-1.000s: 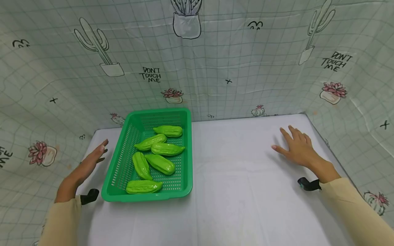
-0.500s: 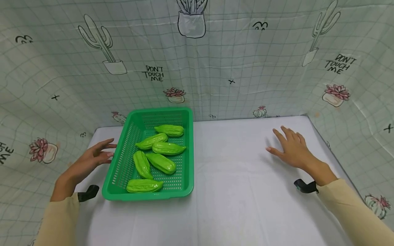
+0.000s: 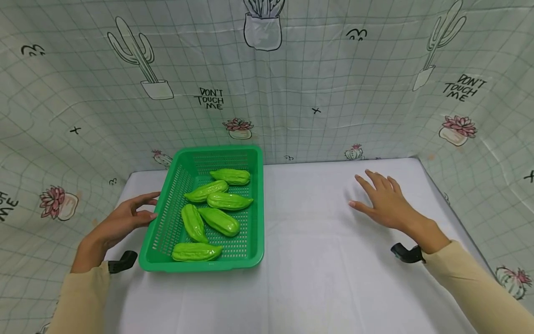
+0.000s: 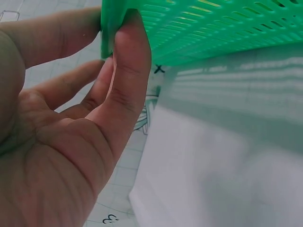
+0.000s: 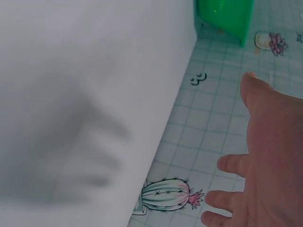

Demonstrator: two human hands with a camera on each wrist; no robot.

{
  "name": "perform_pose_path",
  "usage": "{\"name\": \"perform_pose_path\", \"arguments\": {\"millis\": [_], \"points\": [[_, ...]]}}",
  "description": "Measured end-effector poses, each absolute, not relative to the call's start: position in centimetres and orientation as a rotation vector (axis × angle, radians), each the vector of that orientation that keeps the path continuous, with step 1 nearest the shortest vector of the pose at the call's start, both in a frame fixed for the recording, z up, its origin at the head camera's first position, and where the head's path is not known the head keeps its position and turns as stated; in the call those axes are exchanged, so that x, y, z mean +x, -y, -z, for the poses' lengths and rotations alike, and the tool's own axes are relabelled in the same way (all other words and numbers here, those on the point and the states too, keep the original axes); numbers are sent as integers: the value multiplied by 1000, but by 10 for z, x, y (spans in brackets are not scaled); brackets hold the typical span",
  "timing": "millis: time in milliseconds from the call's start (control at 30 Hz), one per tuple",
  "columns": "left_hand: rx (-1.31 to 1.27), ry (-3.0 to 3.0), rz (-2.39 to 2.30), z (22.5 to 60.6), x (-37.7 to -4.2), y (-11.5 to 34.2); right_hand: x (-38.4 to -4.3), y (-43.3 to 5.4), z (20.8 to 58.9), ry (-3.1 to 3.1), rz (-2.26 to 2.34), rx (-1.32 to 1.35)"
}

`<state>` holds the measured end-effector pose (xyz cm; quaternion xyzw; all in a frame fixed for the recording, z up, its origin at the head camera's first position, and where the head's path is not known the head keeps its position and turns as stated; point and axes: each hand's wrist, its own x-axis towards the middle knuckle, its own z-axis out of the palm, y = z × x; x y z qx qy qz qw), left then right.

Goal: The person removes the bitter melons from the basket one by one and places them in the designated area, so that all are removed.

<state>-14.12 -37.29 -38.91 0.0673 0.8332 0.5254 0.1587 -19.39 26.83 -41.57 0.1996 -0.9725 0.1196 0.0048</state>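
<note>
Six green vegetables (image 3: 229,201) lie in a green basket (image 3: 259,208), left of centre in the frame on a white table (image 3: 317,269). At the basket's left side, the left hand (image 3: 118,221) pinches the rim; in the left wrist view the rim sits between its fingers, one tip tucked beneath the lip. Toward the right of the frame, the right hand (image 3: 385,204) hovers over the table with its fingers spread, well apart from the basket. Cloth (image 3: 313,69) printed with cactus drawings fills the top of the frame.
</note>
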Motion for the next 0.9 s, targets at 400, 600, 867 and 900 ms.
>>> {"name": "perform_pose_path", "arguments": {"millis": [400, 600, 867, 900], "points": [[183, -2358, -1502, 391, -143, 373, -190, -238, 398, 2979, -373, 790], [174, -2351, -1514, 391, -142, 373, -190, -224, 391, 2968, -371, 865], [154, -2347, -1514, 392, -142, 371, -189, -205, 383, 2923, -348, 963], [152, -2350, -1509, 392, -142, 371, -189, -202, 382, 2913, -348, 979]]}}
